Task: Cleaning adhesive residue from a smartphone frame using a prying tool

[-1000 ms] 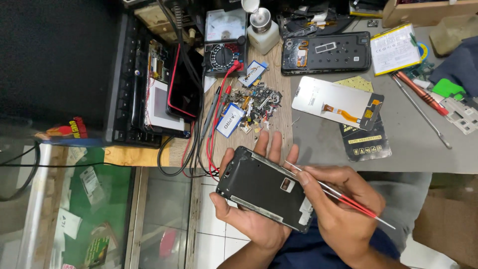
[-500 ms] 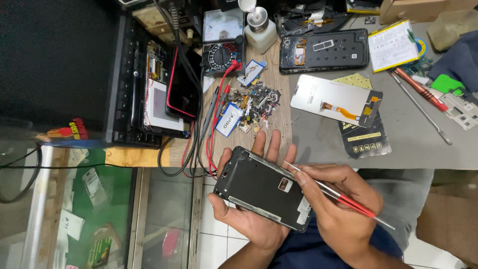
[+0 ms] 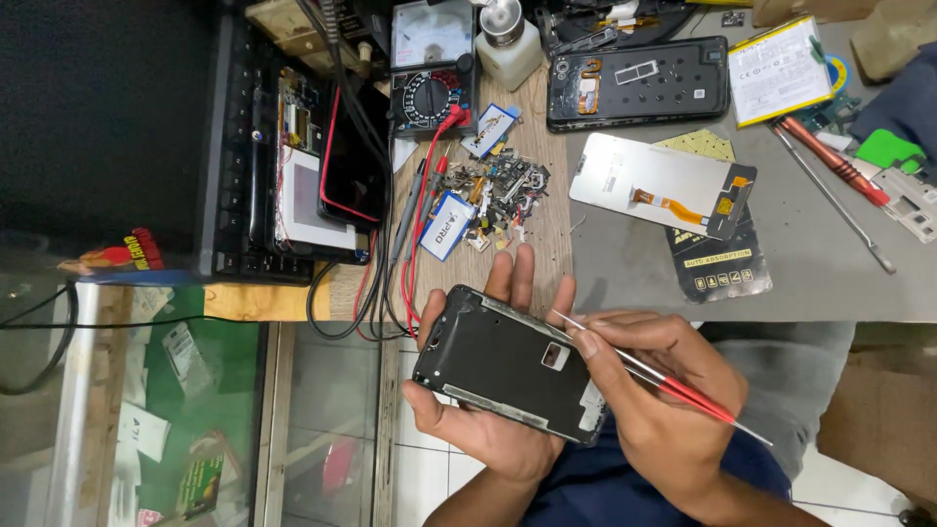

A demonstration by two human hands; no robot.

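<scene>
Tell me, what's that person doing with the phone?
The left hand holds an opened phone with its back off, just in front of the table. The right hand pinches red-handled tweezers, their tip at the phone's upper edge. On the table lie a pile of small parts, a screen, another opened phone, a meter and a screwdriver.

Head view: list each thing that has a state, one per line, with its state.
Left hand: cradles the phone frame from below.
Right hand: pinches the tweezers.
Phone frame: held, opened, inside facing up.
Tweezers: tip at the frame's upper edge.
Second phone shell: lying open on the bench.
Screen panel: detached, face down, orange ribbon showing.
Meter: red lead plugged in.
Screwdriver: lying unused.
</scene>
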